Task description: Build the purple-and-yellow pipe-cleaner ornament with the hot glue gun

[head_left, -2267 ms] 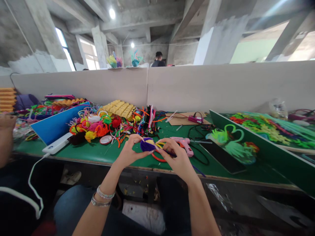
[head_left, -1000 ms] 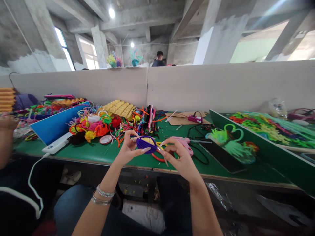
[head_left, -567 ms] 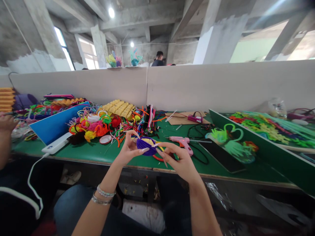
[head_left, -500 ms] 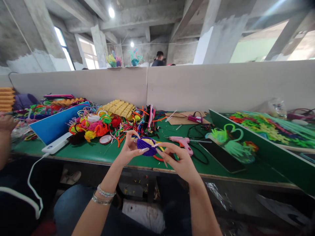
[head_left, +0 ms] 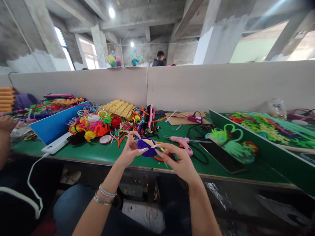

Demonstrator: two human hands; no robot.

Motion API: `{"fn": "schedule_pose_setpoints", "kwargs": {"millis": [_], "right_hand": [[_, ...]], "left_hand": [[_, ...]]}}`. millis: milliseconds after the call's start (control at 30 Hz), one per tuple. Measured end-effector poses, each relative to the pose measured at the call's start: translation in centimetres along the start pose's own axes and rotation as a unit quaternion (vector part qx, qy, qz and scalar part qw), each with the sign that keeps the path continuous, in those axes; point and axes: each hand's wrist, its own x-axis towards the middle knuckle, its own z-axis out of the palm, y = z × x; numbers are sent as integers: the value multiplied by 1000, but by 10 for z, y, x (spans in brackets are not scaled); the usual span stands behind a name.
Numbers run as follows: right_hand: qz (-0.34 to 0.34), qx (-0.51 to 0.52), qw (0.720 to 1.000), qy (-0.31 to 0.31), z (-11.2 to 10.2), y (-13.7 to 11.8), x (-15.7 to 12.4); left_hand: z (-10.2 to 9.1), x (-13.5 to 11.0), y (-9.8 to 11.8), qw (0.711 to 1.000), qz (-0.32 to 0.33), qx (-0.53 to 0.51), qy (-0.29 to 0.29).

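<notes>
In front of me, just over the table's front edge, a rounded purple pipe-cleaner piece [head_left: 145,148] with pale yellow on its upper side is held between both hands. My left hand [head_left: 130,151] is closed on its left side, the thumb along the near face and a finger curled over the top. At its right edge my right hand [head_left: 177,158] pinches with thumb and fingertips; what lies exactly between those tips is too small to tell. A yellow strand [head_left: 161,148] runs out behind the right fingertips. The nearest tool is a pink glue gun [head_left: 182,143], lying beyond my right hand.
A heap of colourful pipe-cleaner pieces [head_left: 98,126] and a yellow egg-crate foam sheet [head_left: 118,108] lie left. Right are a dark phone [head_left: 221,155], green swan figures [head_left: 232,144] and a green divider [head_left: 261,152]. A blue board [head_left: 59,123] and another person's hand [head_left: 7,123] are far left.
Both hands stay almost in place on the purple piece, which has tilted and shifted slightly. Less of its yellow side shows.
</notes>
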Motion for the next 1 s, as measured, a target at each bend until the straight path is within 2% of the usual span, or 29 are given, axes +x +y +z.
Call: {"fn": "schedule_pose_setpoints", "kwargs": {"millis": [333,467,667,833,1000], "right_hand": [[1,-37,999,-9,-1,2,2],[-6,-18,1000,-19,-1,0,4],[-30,10,999,20,0,5,3],[-28,-19,999,10,1,4,3],[-5,55,998,-16,4,1,3]], "left_hand": [[3,3,-2,999,-19,-18,27],[9,4,1,998,-25,-39,40],[12,4,4,998,-28,-45,40],[9,4,0,998,-27,-43,39],[6,3,-3,998,-27,-49,27]]}}
